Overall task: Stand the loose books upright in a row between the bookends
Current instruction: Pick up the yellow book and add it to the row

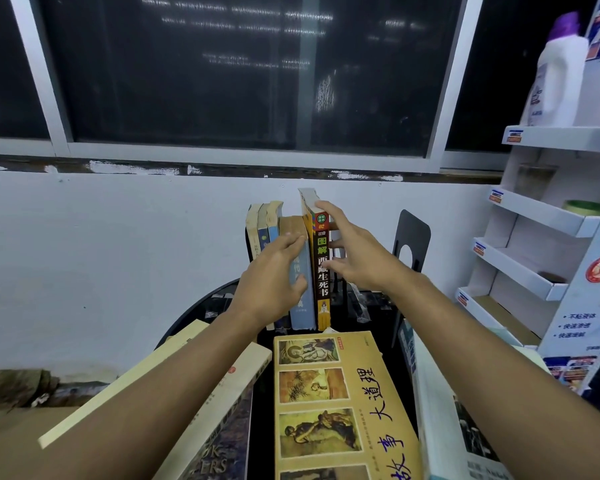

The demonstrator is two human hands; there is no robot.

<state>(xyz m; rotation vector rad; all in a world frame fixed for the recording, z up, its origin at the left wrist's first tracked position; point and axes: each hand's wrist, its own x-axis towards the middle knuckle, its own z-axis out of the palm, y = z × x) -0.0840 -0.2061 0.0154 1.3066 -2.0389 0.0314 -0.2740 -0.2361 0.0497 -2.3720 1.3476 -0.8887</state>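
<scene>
— Nearest us, loose books (222, 452) lie flat along the tabletop's (262, 375) near edge, with the yellow book (343, 410) in the middle and one at either side. What do we mind first?

— The row (274, 216) standing toward the far edge. Our left hand (274, 275) lies with straight fingers flat on the blue-grey book (302, 299), gripping nothing. Our right hand (354, 251) has its fingers spread against the tall dark-spined book (321, 265), one fingertip on its top corner. It grasps nothing either.

— So we press that book snug?

— We think so. We push it leftward until the covers meet and its bottom edge sits flat, using the left palm as the stop. The black bookend (411, 240) stands apart to the right, and we should leave that gap for the flat ones.
</scene>
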